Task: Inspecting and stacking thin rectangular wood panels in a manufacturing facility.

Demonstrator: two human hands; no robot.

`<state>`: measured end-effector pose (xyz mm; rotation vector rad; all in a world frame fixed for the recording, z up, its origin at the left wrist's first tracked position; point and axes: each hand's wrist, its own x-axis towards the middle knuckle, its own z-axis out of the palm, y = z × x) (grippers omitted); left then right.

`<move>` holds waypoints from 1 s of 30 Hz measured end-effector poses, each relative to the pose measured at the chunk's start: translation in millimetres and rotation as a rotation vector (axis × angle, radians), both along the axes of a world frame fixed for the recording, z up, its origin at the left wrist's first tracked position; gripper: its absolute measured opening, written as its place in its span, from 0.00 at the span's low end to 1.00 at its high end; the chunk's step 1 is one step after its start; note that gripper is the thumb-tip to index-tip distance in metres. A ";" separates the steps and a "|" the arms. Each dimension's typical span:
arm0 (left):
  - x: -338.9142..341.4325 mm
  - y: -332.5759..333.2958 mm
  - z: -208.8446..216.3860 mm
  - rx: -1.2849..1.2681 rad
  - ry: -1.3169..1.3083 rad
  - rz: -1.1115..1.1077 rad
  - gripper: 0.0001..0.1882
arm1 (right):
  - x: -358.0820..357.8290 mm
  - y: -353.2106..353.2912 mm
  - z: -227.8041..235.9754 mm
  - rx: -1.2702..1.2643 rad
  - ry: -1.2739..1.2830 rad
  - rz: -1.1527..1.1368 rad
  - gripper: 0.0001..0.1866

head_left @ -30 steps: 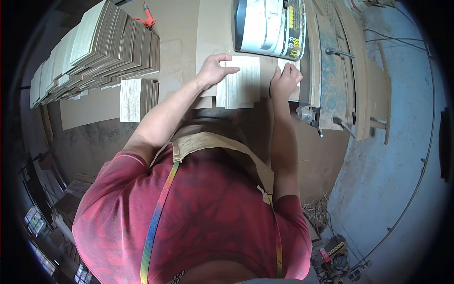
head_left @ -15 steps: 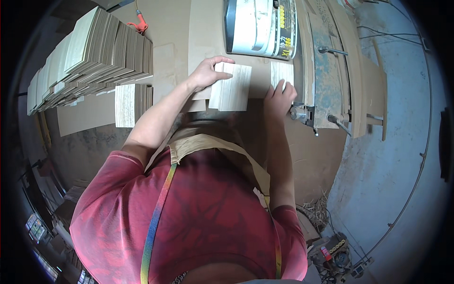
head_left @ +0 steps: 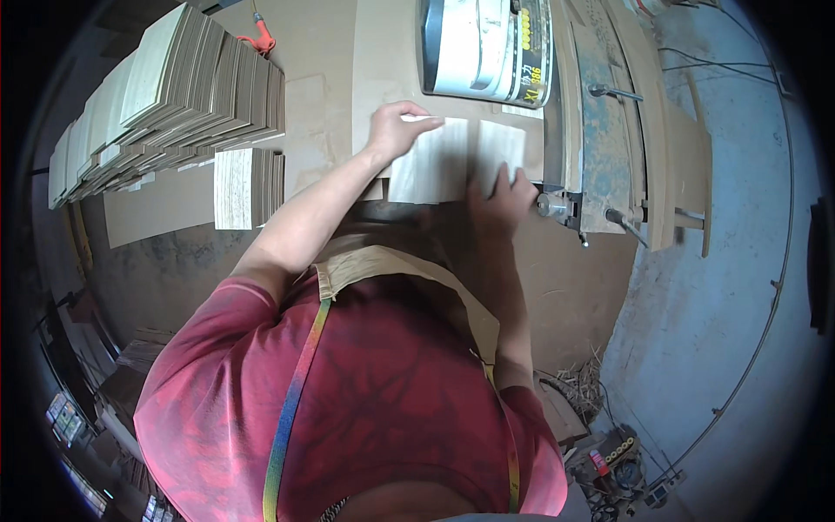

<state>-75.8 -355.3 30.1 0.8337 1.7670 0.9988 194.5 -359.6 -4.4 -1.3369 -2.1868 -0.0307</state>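
Observation:
My left hand [head_left: 398, 130] is closed on the far left corner of a stack of pale wooden boards [head_left: 426, 165], its thumb lying over the top. The stack stands at the near edge of the work table. Just to its right, my right hand [head_left: 504, 202] grips a single pale wooden board [head_left: 502, 146], with fingers over its face. That board is slightly tilted and blurred by motion, a narrow dark gap between it and the stack. Behind it, the edge of another pale board [head_left: 522, 111] shows on the table below the bucket.
A white and black bucket [head_left: 487, 48] stands beyond my hands. On the left are long rows of stacked boards [head_left: 209, 83] and a smaller stack [head_left: 235, 187]. A red air gun [head_left: 259, 36] lies at the back. Machinery with metal handles [head_left: 600, 130] borders the right side.
My right hand has moved left from beside the machine, bringing a board close to the stack. My left hand stays on the stack, its thumb a little further right.

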 end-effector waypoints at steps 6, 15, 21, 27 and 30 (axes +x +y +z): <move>-17.2 -15.4 1.1 0.020 -0.213 0.068 0.12 | 1.0 71.5 -17.9 0.103 -0.120 -0.018 0.27; 15.3 2.7 -4.3 -0.064 0.004 0.016 0.09 | -55.4 -2.7 23.8 -0.193 0.079 0.166 0.31; -7.5 1.2 -6.0 -0.040 -0.167 0.051 0.12 | 1.5 9.5 -6.3 0.033 -0.032 0.001 0.32; -1.8 -12.4 -2.3 0.047 -0.264 0.009 0.15 | -19.3 98.5 -15.2 0.053 -0.125 -0.129 0.25; 2.3 -7.0 -0.3 0.020 -0.179 -0.028 0.16 | -35.7 93.1 -9.5 0.002 0.052 -0.078 0.26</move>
